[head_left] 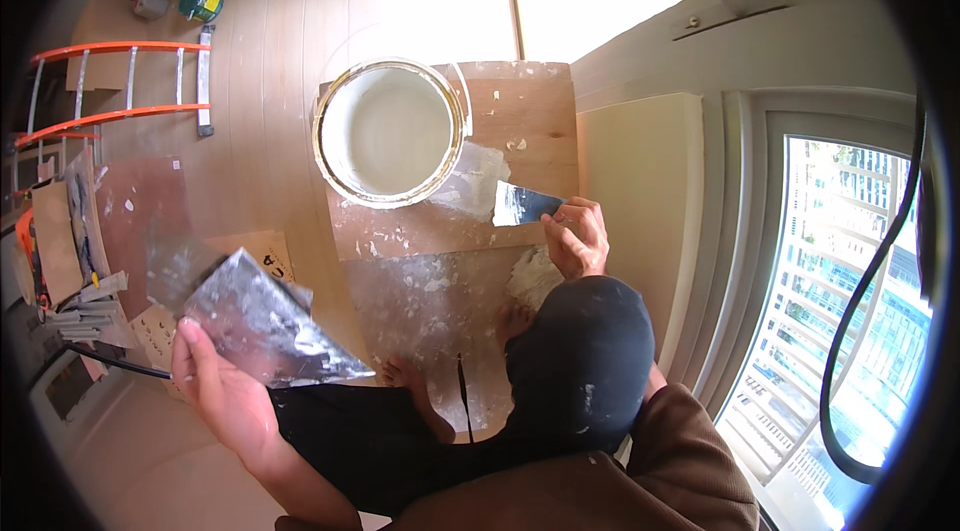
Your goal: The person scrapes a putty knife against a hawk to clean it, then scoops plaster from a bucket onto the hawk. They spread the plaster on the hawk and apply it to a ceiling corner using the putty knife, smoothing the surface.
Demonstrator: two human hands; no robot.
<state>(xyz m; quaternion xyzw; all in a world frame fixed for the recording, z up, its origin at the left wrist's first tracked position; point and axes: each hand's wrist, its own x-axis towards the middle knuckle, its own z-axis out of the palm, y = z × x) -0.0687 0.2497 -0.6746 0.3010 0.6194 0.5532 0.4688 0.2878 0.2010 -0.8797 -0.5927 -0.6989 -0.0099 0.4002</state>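
Note:
My left hand (pixel 228 386) is closed on the edge of a flat dark plate (pixel 275 326), smeared with white filler and tilted up at the lower left. The hand's thumb rests along the plate's near edge; its other fingers are partly hidden beneath. In my right hand (pixel 582 236) is a putty knife (pixel 522 204), pinched by the handle end, its wide blade pointing left and coated with white along the tip. A large open bucket (pixel 322 156) of pale, smooth filler stands ahead, just left of the knife and apart from it.
The bucket stands on a filler-spattered brown board (pixel 540 111), its wire handle leaning right. My bare feet are on a stained sheet (pixel 400 296). An orange ladder (pixel 120 111) lies left, near a green-yellow tin (pixel 200 3). A window (pixel 800 331) and a hanging black cable (pixel 832 361) are right.

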